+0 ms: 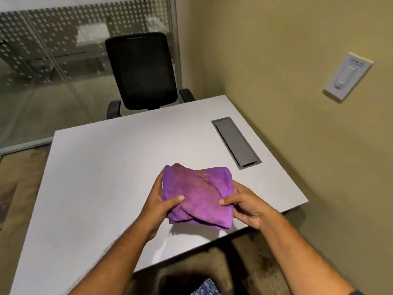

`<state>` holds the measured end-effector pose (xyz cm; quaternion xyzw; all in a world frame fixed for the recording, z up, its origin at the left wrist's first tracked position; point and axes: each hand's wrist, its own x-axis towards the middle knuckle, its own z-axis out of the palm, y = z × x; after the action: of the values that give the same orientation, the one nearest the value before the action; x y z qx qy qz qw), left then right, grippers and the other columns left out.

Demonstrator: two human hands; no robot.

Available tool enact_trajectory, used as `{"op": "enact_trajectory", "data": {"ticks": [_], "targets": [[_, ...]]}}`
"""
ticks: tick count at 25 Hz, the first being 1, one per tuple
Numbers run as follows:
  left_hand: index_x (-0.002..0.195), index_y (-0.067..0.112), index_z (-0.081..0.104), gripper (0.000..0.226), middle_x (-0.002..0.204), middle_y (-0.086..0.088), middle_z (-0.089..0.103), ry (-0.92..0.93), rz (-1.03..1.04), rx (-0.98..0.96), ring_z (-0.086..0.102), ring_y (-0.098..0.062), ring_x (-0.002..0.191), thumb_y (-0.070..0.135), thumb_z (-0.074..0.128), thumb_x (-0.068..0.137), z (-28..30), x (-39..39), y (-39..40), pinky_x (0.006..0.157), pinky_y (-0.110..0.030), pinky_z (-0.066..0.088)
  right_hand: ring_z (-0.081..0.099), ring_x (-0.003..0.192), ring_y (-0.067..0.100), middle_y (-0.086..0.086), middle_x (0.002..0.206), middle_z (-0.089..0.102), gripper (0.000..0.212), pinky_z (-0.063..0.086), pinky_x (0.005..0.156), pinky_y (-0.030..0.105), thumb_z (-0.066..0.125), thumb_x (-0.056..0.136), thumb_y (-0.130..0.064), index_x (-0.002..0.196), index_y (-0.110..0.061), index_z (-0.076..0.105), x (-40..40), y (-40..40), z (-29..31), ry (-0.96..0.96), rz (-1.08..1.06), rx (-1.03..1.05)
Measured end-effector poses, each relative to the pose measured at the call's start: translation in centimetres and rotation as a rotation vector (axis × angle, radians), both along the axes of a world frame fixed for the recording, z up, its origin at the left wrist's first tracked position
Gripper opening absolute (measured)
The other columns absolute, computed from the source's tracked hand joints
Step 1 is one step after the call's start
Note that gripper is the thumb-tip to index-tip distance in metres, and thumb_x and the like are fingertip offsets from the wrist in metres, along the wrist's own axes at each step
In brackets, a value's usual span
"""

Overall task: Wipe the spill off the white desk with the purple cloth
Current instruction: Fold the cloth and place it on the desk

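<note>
While raised just above the flat white desk top (102, 167): left hand (158, 204) clamping left edge of folded purple microfibre cloth (197, 194), brownish-stained on top, right hand (244, 204) pinching its right edge; grey rectangular cable hatch (236, 142) beyond, right.

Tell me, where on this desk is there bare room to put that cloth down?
Nearly everywhere. The white desk is bare left of the hands, and between the purple cloth and the black chair. Only the right strip holds a grey cable hatch.
</note>
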<state>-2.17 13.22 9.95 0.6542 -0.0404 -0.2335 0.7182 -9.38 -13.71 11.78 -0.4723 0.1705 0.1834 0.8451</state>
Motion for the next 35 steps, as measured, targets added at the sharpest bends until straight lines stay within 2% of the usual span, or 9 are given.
{"op": "enact_trajectory", "data": {"ticks": [5,11,16,20,22,25,28,32,35], "targets": [[0.157,0.061,0.027,0.130,0.149,0.011,0.064,0.007,-0.111,-0.053,0.072,-0.023,0.127,0.014,0.098,0.059,0.9,3.9,1.0,0.092,-0.038,0.065,0.075,0.109,0.036,0.032,0.134,0.068,0.050,0.065,0.096,0.044,0.062,0.091,0.014,0.141,0.013,0.057,2.0,1.1,-0.1,-0.007,-0.138,0.103],[0.154,0.045,0.047,0.095,0.139,0.001,0.073,-0.066,-0.060,-0.161,0.075,-0.022,0.119,-0.007,0.076,0.080,2.1,8.3,0.0,0.087,-0.035,0.064,0.073,0.121,0.028,0.016,0.134,0.074,0.023,0.061,0.102,0.045,0.073,0.090,0.001,0.106,-0.012,0.083,4.6,-0.4,3.2,-0.201,-0.109,-0.160],[0.128,0.029,0.076,0.030,0.135,-0.008,0.076,0.413,0.032,-0.233,0.078,-0.025,0.113,0.025,0.057,0.105,0.2,8.2,-2.3,0.079,-0.038,0.067,0.071,0.125,0.032,0.004,0.134,0.076,0.040,0.058,0.087,0.041,0.053,0.095,0.013,0.075,-0.013,0.075,5.9,-1.4,3.6,-0.173,-0.064,-0.376],[0.142,0.011,0.067,0.062,0.146,-0.021,0.066,0.701,0.044,-0.411,0.062,-0.043,0.136,0.055,0.049,0.101,-1.5,7.5,-4.3,0.105,-0.065,0.055,0.070,0.123,0.030,-0.001,0.127,0.078,0.045,0.056,0.082,0.039,0.043,0.093,0.016,0.079,-0.010,0.078,7.8,-3.8,2.9,-0.179,-0.050,-0.496],[0.143,0.013,0.066,0.069,0.144,-0.019,0.068,0.625,-0.060,-0.354,0.062,-0.042,0.137,0.065,0.050,0.102,-1.4,7.9,-5.7,0.105,-0.062,0.055,0.071,0.120,0.030,0.002,0.127,0.078,0.037,0.054,0.079,0.035,0.046,0.085,0.009,0.084,-0.008,0.079,8.8,-5.8,2.3,-0.160,-0.045,-0.449],[0.143,0.010,0.063,0.061,0.139,-0.020,0.071,0.342,-0.028,-0.145,0.071,-0.037,0.126,0.024,0.080,0.086,-1.5,8.9,-8.6,0.096,-0.049,0.062,0.069,0.115,0.026,0.012,0.135,0.074,0.034,0.058,0.087,0.038,0.058,0.082,-0.012,0.109,-0.003,0.077,10.1,-9.2,1.4,-0.105,-0.029,-0.196],[0.132,0.017,0.067,0.068,0.130,-0.017,0.076,0.199,0.094,0.001,0.074,-0.037,0.119,0.005,0.086,0.068,-1.2,9.5,-12.1,0.095,-0.045,0.063,0.077,0.104,0.023,0.008,0.124,0.079,0.049,0.064,0.087,0.038,0.085,0.082,-0.026,0.129,-0.022,0.071,11.2,-12.7,-0.3,-0.062,0.088,-0.350],[0.132,0.030,0.066,0.076,0.126,-0.004,0.077,0.082,0.072,0.119,0.073,-0.034,0.119,0.009,0.091,0.063,-1.0,11.2,-16.6,0.090,-0.043,0.066,0.080,0.105,0.029,0.010,0.113,0.082,0.050,0.063,0.098,0.050,0.090,0.076,-0.007,0.121,-0.023,0.072,12.5,-15.8,-1.9,-0.126,0.392,-0.550],[0.145,0.038,0.052,0.081,0.145,0.007,0.061,-0.011,0.296,0.261,0.067,-0.019,0.127,0.026,0.094,0.076,-0.2,11.7,-20.5,0.098,-0.040,0.060,0.080,0.104,0.026,0.003,0.114,0.082,0.065,0.065,0.094,0.054,0.088,0.074,-0.004,0.127,-0.034,0.067,13.0,-17.2,-2.4,-0.199,0.365,-0.562]]}}
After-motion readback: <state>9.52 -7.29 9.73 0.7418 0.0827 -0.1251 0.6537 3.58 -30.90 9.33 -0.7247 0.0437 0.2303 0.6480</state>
